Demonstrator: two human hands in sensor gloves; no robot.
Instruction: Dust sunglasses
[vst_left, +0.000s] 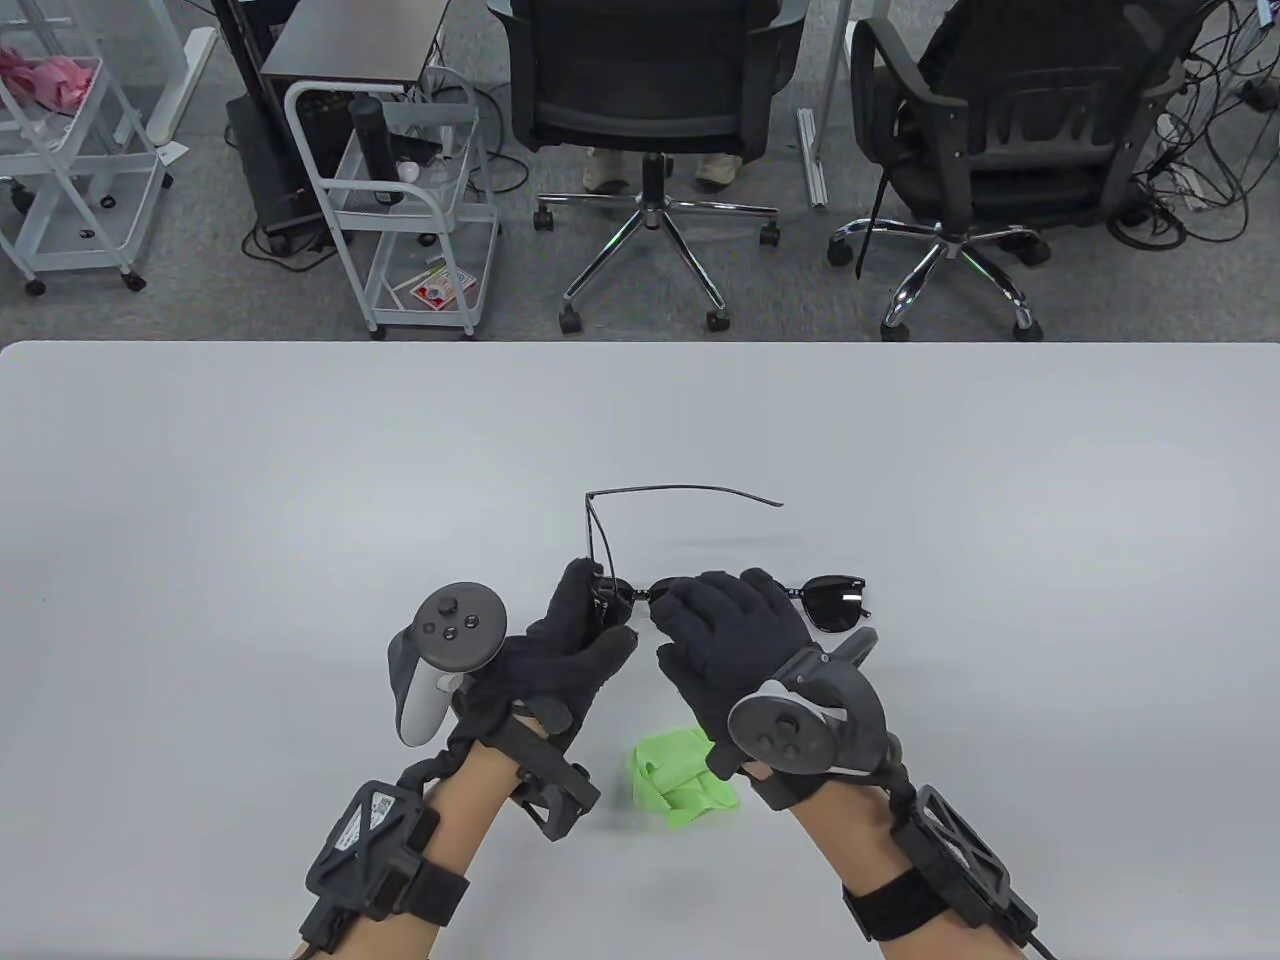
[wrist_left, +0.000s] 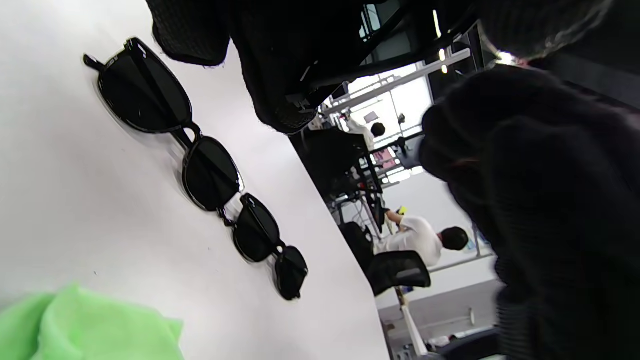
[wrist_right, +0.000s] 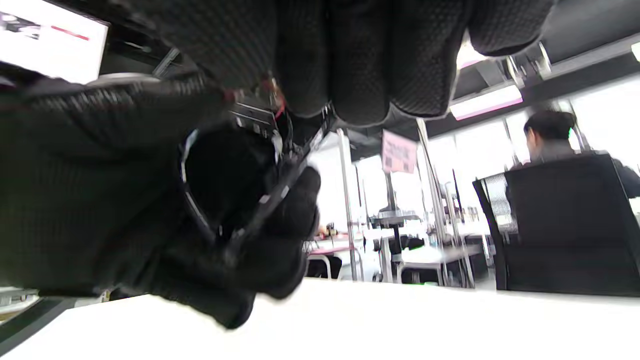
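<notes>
Black sunglasses (vst_left: 838, 600) hang just above the white table (vst_left: 200, 500), between both hands. My left hand (vst_left: 590, 612) pinches the left lens end near the hinge. One thin temple arm (vst_left: 690, 490) is unfolded and sticks out away from me. My right hand (vst_left: 692, 612) curls over the middle of the frame, so only the right lens shows past it. In the right wrist view my fingers (wrist_right: 350, 75) hang onto the frame (wrist_right: 280, 185), which my left glove holds. The left wrist view shows dark lenses (wrist_left: 210, 172) against the table. A green cloth (vst_left: 682, 782) lies under my right wrist.
Two black office chairs (vst_left: 650, 90) and a white wire trolley (vst_left: 400, 200) stand beyond the table's far edge (vst_left: 640, 343). The green cloth (wrist_left: 85, 325) fills the lower left corner of the left wrist view. People sit at desks in the background.
</notes>
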